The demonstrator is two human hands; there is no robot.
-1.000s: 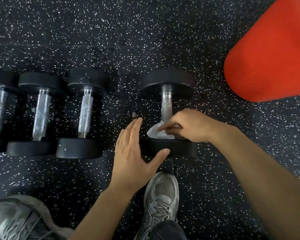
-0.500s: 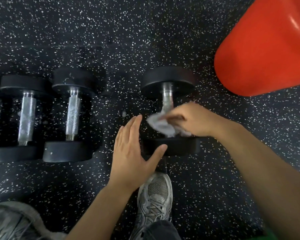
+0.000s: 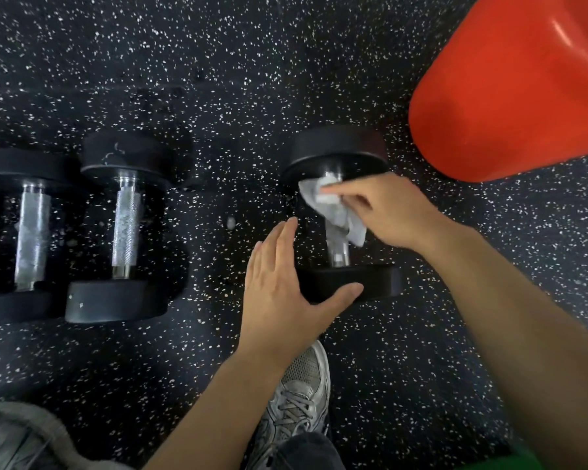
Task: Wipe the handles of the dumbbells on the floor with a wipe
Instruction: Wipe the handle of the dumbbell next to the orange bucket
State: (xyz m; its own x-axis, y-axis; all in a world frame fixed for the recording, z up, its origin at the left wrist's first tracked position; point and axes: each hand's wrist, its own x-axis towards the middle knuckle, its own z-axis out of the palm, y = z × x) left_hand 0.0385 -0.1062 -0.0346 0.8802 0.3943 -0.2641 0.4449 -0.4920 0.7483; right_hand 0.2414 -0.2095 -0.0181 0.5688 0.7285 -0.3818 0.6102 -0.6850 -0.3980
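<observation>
Three dumbbells lie on a black floor [image 3: 319,62] flecked with white, handles running away from the viewer. The leftmost dumbbell [image 3: 31,232] is cut by the frame edge; the second dumbbell [image 3: 126,228] lies just beside it. The third dumbbell [image 3: 340,259] lies well apart, right of centre. The left hand [image 3: 282,290] is flat with straight fingers, thumb spread along the near black weight (exact contact is hard to tell). The right hand [image 3: 384,212] pinches one grey wipe [image 3: 333,208] around the far end of the third handle. One grey sneaker [image 3: 296,401] shows at the bottom, and one large red object [image 3: 523,86] at upper right.
</observation>
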